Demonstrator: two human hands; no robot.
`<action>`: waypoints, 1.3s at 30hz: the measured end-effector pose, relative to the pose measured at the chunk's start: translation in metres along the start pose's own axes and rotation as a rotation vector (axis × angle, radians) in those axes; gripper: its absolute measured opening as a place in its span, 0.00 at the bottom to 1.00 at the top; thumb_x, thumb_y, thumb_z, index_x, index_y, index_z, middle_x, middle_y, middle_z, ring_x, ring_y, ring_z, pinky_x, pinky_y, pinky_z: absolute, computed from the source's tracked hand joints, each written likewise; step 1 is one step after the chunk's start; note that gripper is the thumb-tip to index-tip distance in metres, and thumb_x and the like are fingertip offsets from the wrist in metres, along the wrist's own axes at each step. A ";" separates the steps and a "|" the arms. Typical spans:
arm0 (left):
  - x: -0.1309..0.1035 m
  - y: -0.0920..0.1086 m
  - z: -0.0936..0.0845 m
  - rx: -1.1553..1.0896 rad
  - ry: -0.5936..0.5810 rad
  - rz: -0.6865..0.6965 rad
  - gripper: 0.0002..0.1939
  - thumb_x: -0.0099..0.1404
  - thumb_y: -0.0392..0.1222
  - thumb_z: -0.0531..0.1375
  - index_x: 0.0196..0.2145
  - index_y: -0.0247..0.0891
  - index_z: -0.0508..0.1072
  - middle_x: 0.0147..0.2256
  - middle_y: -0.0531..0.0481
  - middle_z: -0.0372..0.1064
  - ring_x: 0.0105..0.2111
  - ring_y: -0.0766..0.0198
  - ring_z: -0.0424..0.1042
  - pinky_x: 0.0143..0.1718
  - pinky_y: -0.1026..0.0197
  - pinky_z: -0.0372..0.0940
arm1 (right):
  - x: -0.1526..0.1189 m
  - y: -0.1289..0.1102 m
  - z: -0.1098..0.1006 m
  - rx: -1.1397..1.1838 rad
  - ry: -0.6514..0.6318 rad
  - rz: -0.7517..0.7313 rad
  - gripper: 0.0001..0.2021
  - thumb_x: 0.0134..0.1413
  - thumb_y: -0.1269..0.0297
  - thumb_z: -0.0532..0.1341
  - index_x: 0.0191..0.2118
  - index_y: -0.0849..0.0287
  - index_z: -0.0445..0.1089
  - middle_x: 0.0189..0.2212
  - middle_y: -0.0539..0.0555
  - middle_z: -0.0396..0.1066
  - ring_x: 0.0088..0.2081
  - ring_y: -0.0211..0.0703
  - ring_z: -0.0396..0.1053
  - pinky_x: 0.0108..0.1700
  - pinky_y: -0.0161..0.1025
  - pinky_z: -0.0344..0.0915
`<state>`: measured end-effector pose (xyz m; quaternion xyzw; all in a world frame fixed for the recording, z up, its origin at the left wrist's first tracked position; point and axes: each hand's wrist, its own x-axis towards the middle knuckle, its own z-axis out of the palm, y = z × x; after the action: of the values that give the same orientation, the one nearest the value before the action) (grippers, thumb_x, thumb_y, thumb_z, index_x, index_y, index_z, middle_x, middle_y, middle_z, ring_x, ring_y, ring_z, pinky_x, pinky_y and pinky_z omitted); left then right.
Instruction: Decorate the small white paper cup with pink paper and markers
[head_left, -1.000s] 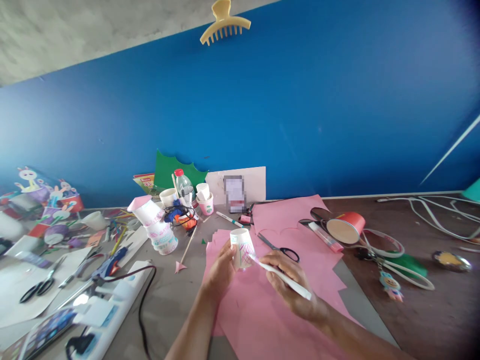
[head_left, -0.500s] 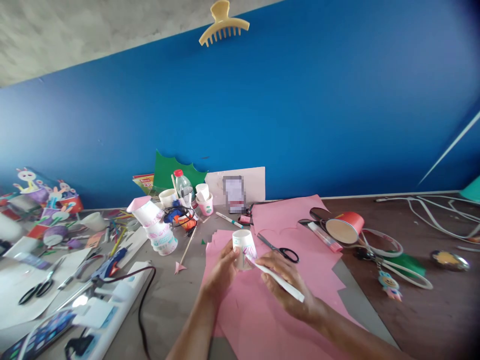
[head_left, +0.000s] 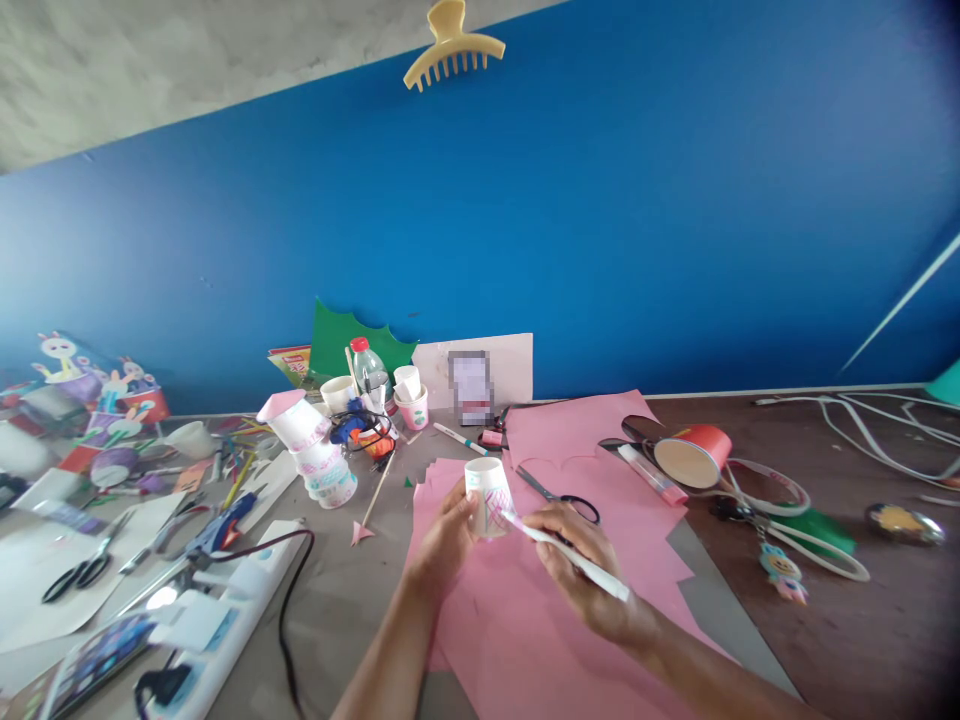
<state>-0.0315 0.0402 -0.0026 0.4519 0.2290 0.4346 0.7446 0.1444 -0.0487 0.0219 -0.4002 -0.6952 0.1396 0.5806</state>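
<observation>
A white paper cup (head_left: pixel 487 488) stands upside down in the grip of my left hand (head_left: pixel 448 532), whose fingers wrap its left side. Pink criss-cross lines cover part of the cup's side facing right. My right hand (head_left: pixel 577 560) is closed around a white marker (head_left: pixel 581 567) with a pinkish tip end, which points at the cup's lower right side. Under both hands lies pink paper (head_left: pixel 517 630). Black-handled scissors (head_left: pixel 559 495) rest on this paper just behind my right hand.
Left stands a stack of decorated paper cups (head_left: pixel 313 455), near a bottle with a red cap (head_left: pixel 369 370). A white power strip (head_left: pixel 232 610) with a dark cable lies at front left. To the right are a tipped red cup (head_left: pixel 694 456), a pink-ended marker (head_left: pixel 652 475) and white cables (head_left: pixel 847 425).
The marker has drawn back a little to the right and down from the cup, uncovering more pink lines. My left hand keeps the cup in nearly the same place.
</observation>
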 end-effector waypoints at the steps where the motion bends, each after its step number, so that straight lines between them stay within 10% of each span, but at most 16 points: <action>1: 0.000 0.001 0.001 0.007 -0.009 -0.002 0.28 0.60 0.53 0.65 0.55 0.39 0.73 0.42 0.43 0.77 0.43 0.51 0.75 0.43 0.55 0.69 | -0.001 0.001 0.001 0.010 0.008 0.007 0.09 0.62 0.67 0.57 0.46 0.52 0.71 0.34 0.52 0.74 0.34 0.44 0.72 0.37 0.40 0.68; 39: -0.003 0.004 0.005 0.037 0.014 -0.002 0.28 0.60 0.52 0.65 0.56 0.38 0.73 0.42 0.42 0.77 0.44 0.50 0.75 0.44 0.55 0.68 | -0.004 0.005 0.009 -0.011 -0.005 -0.026 0.11 0.62 0.69 0.56 0.48 0.51 0.70 0.34 0.53 0.75 0.35 0.46 0.73 0.39 0.43 0.69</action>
<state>-0.0306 0.0364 0.0029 0.4624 0.2426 0.4325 0.7350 0.1385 -0.0462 0.0133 -0.3940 -0.7025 0.1294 0.5783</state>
